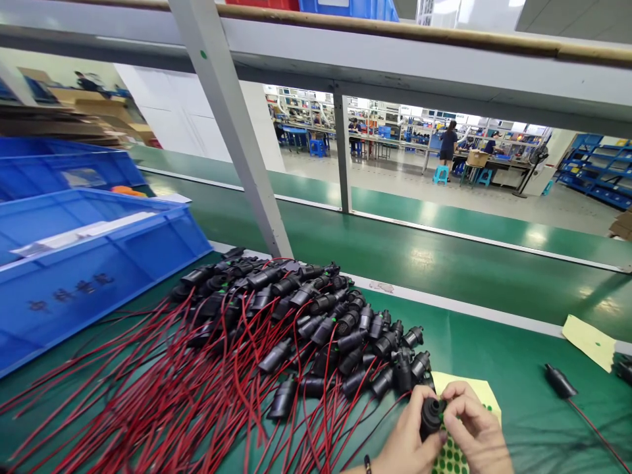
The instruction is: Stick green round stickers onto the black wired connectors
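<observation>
Near the bottom right of the view, my left hand [412, 434] grips a black cylindrical part [431, 416], its round end facing up. My right hand [474, 428] touches the side of that part with pinched fingers, at a small green dot. Beneath both hands lies a yellow sheet [486, 393] with rows of green round stickers [450, 455]. To the left spreads a large pile of similar black parts [323, 329] with red and black wires [197, 388]. Another black part [560, 380] with a red wire lies to the right of my hands.
Blue bins [99, 263] stand at the left. A slanted grey post [232, 125] rises behind the pile, under a shelf [395, 59]. A second yellow sheet [590, 342] lies at the right, beside more dark parts. Across the room, people work at benches.
</observation>
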Tool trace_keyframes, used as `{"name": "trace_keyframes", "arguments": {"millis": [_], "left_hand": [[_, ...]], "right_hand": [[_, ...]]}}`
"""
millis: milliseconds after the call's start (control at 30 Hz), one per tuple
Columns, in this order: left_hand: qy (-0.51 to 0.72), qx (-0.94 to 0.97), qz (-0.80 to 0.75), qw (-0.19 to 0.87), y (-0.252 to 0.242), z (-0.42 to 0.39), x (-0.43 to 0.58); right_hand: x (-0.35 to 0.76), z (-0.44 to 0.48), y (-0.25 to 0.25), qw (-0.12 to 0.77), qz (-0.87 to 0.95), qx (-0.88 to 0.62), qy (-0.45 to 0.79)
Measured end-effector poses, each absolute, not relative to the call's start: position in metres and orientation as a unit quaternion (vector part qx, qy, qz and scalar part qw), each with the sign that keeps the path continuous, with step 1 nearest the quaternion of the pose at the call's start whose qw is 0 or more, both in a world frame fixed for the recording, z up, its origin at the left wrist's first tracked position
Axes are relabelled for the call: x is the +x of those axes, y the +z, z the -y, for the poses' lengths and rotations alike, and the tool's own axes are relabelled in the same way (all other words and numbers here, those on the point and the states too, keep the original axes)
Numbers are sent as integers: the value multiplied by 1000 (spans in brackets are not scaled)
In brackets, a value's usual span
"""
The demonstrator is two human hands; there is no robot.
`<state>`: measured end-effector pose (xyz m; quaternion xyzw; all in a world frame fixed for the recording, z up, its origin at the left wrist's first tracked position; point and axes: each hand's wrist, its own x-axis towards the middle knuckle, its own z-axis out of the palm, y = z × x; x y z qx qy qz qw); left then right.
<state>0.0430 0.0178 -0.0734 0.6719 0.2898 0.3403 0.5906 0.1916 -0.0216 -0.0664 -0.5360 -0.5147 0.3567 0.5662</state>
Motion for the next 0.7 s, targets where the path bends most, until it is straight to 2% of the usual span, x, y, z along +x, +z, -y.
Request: {"name": "trace_keyframes", "arguments": {"millis": [167, 467, 700], "left_hand": [[333, 676, -296, 587, -71, -19, 43], [335, 681, -297, 579, -70, -18, 43], [327, 698, -304, 560, -72, -17, 41]], "right_hand": [[197, 21, -73, 546, 566, -527, 322], [193, 24, -67, 512, 649, -530, 189], [196, 25, -75, 516, 656, -528, 157]]}}
